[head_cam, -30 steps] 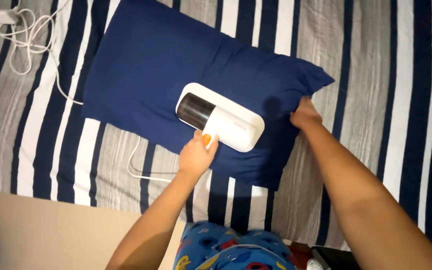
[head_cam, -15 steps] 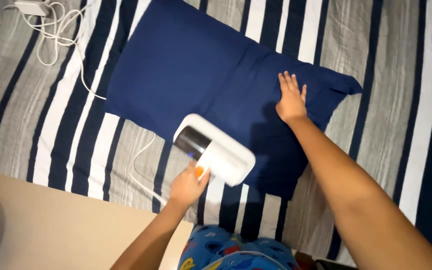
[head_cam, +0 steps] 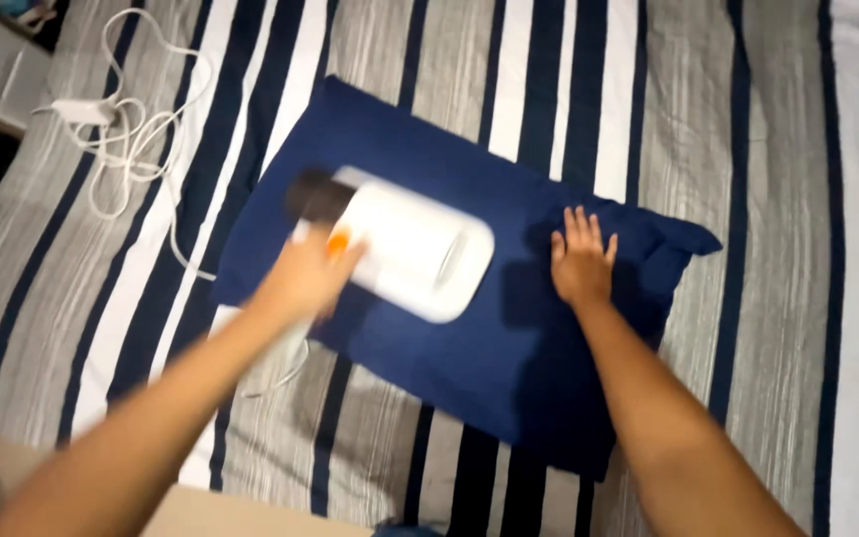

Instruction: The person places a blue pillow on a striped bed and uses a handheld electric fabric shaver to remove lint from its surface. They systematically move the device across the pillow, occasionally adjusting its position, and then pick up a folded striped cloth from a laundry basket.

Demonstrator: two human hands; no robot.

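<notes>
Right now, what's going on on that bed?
A person runs a white handheld vacuum over a navy pillow on a striped bedsheet. The left hand has its grip on the vacuum's handle by an orange button; that side is motion-blurred. The right hand lies flat, fingers spread, on the pillow. A white cord and adapter lie at the upper left.

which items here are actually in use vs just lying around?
In use:
- white handheld vacuum, gripped by the left hand
- navy pillow, pressed flat by the right hand
- white cord running toward the vacuum

Lying about:
- coiled cable with white adapter
- striped bedsheet, only the surface underneath
</notes>
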